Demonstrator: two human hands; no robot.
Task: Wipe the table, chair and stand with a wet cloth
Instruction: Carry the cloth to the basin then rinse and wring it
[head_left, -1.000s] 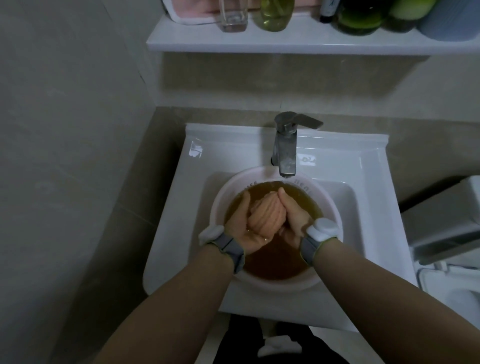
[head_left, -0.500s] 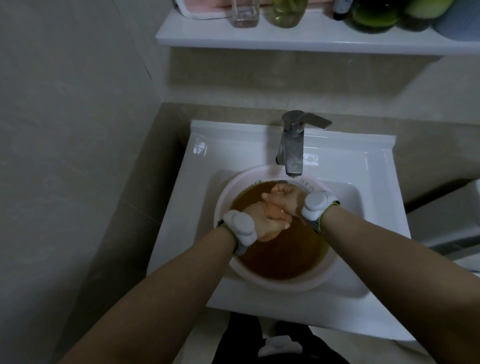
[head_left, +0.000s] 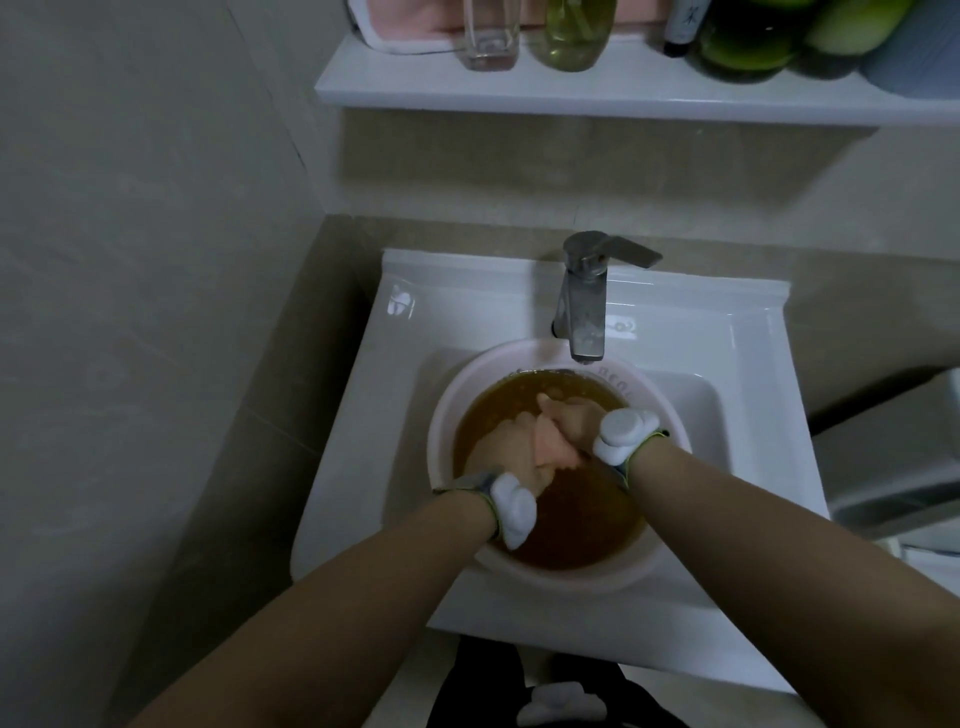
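Both hands work inside a pale pink basin (head_left: 558, 571) that sits in the white sink (head_left: 737, 364), filled with amber-brown water (head_left: 582, 525). The left hand (head_left: 511, 452) and the right hand (head_left: 574, 423) are clenched together around a peach-coloured cloth (head_left: 711, 447), which is bunched between the palms at the middle of the basin, at the water's surface. Each wrist wears a grey strap with a white device: 1 on the left (head_left: 511, 506), 1 on the right (head_left: 623, 431). A steel faucet (head_left: 587, 301) stands at the sink's back edge, its spout over the basin's far rim. On the white shelf (head_left: 597, 98) above stand a clear glass bottle (head_left: 491, 34) and a yellow-green bottle (head_left: 571, 34), near the shelf's left end.
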